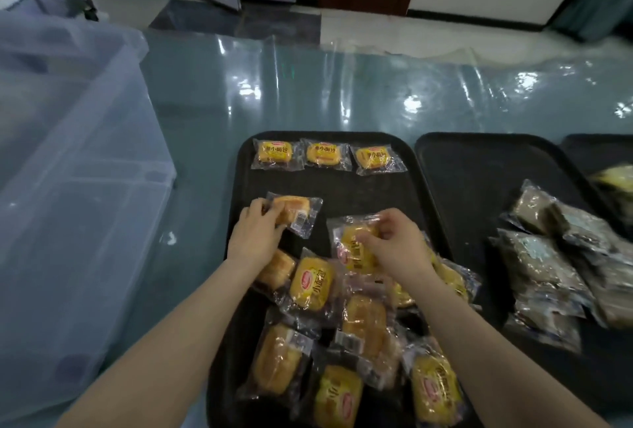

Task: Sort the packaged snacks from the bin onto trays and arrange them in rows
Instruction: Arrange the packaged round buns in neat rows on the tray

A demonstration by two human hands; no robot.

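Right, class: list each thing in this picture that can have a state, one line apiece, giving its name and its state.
Left hand: grips a bread packet, label side down.
Right hand: pinches another bread packet, label up.
Back row: three packets flat, label up.
Loose pile: unsorted, overlapping.
Left tray: partly filled.
Middle tray: holds heaped grey packets.
Clear bin: contents unclear.

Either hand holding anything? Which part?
Left hand grips a bread packet at its left end. Right hand pinches another bread packet at its top right edge.
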